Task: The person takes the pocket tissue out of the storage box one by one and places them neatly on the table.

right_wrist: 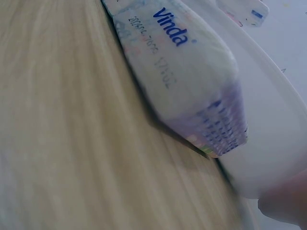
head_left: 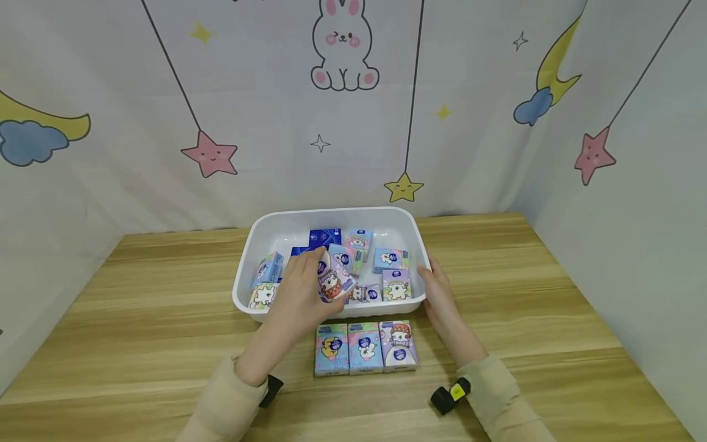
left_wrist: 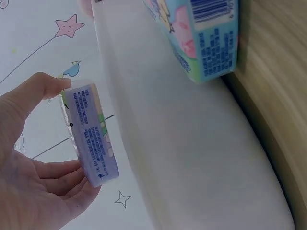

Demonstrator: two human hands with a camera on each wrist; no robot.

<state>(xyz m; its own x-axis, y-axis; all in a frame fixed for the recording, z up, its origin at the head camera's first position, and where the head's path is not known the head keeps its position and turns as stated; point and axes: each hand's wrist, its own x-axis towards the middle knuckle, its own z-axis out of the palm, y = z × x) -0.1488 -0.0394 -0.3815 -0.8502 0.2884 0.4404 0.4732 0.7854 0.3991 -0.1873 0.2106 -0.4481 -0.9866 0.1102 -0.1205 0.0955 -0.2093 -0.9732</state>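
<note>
My left hand (head_left: 301, 288) pinches a purple pocket tissue pack (head_left: 336, 283) between thumb and fingers, over the white plastic bin (head_left: 326, 215). In the left wrist view the pack (left_wrist: 91, 136) shows its printed narrow side, thumb at one end and fingers at the other. At the bin's right wall, my right hand (head_left: 440, 294) grips the edge, thumb at the rim. Inside the bin lie several blue, pink and purple tissue packs, among them a purple pack (head_left: 396, 287) in the near right corner and dark blue packs (head_left: 324, 237) at the back.
Three tissue packs stand side by side on the wooden table (head_left: 138, 319) in front of the bin: one with a yellow figure (head_left: 331, 348), a blue-pink one (head_left: 366, 348) and a purple one (head_left: 399, 347). A patterned cloth (head_left: 276, 123) hangs behind the table.
</note>
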